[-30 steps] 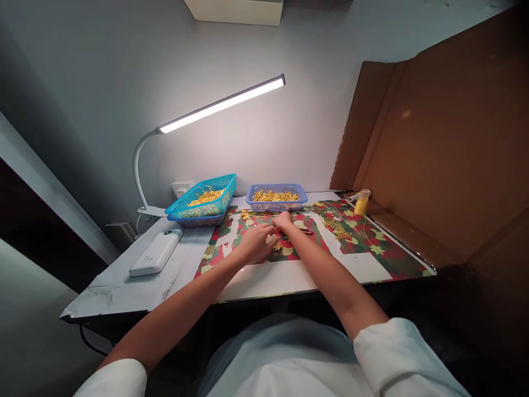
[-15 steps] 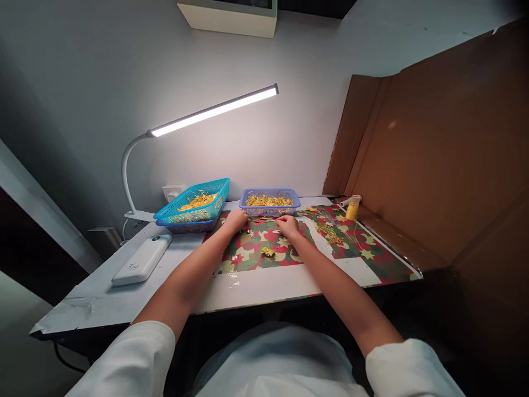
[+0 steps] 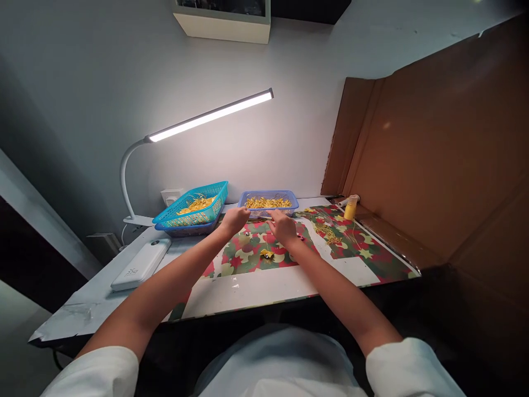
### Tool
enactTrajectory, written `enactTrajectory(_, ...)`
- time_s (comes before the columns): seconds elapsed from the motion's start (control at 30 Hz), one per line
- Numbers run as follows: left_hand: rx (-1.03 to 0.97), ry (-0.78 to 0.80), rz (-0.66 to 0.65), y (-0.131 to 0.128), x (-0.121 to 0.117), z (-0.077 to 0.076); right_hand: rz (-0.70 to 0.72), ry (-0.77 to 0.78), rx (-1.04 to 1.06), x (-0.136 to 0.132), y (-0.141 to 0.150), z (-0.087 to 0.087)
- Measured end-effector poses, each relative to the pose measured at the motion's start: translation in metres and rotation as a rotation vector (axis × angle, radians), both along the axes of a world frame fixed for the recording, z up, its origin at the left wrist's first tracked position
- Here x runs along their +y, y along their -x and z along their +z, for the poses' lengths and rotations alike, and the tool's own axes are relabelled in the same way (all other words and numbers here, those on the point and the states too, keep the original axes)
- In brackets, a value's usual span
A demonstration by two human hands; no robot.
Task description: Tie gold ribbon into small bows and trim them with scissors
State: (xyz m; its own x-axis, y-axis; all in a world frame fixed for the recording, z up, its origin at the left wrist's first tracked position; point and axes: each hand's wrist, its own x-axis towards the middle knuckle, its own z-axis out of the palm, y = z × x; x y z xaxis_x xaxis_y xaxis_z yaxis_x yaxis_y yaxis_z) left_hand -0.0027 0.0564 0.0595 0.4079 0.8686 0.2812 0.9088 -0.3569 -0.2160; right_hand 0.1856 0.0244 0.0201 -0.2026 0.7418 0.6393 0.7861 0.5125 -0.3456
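Left hand [image 3: 236, 220] curled in, right hand [image 3: 283, 227] with fingers partly bent; cannot tell if either grips anything. From between them: purple basket [image 3: 268, 212] of gold pieces [image 3: 268, 203] at 12 o'clock, gold bow [image 3: 266, 254] on worktop [image 3: 248, 289] at 6, yellow bottle [image 3: 350, 209] near 3.

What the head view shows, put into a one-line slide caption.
Left hand and right hand near a violet basket of golden pieces, under a lit desk lamp.
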Motion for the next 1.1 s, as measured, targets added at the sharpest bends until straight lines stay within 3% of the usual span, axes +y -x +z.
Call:
enactTrajectory(0.1, -0.015, -0.066, -0.065, -0.01, -0.025, 0.003, -0.09, 0.033, -0.307, -0.011, 0.004, 0.007)
enactTrajectory(0.2, -0.002, -0.098, -0.063, -0.017, -0.045, 0.001, -0.152, 0.084, -0.484, -0.015, 0.007, 0.008)
enactTrajectory(0.37, -0.107, -0.114, -0.015, -0.024, -0.059, -0.009, -0.215, 0.069, -0.49, -0.02, 0.008, 0.004)
enactTrajectory(0.53, -0.51, -0.048, 0.022, -0.027, -0.056, -0.027, -0.217, 0.06, -0.419, -0.028, 0.009, -0.002)
enactTrajectory(0.63, -0.801, 0.023, 0.003, -0.029, -0.053, -0.038, -0.182, 0.062, -0.226, -0.029, 0.01, -0.008)
enactTrajectory(0.8, -1.205, 0.165, 0.074, -0.034, -0.051, -0.05, -0.041, 0.216, 0.37, -0.027, 0.015, -0.016)
enactTrajectory(0.9, -1.32, 0.15, 0.057, -0.037, -0.054, -0.054, 0.017, 0.291, 0.672, -0.028, 0.016, -0.017)
enactTrajectory(1.1, -1.46, 0.102, -0.053, -0.04, -0.061, -0.056, 0.131, 0.368, 1.024, -0.031, 0.018, -0.018)
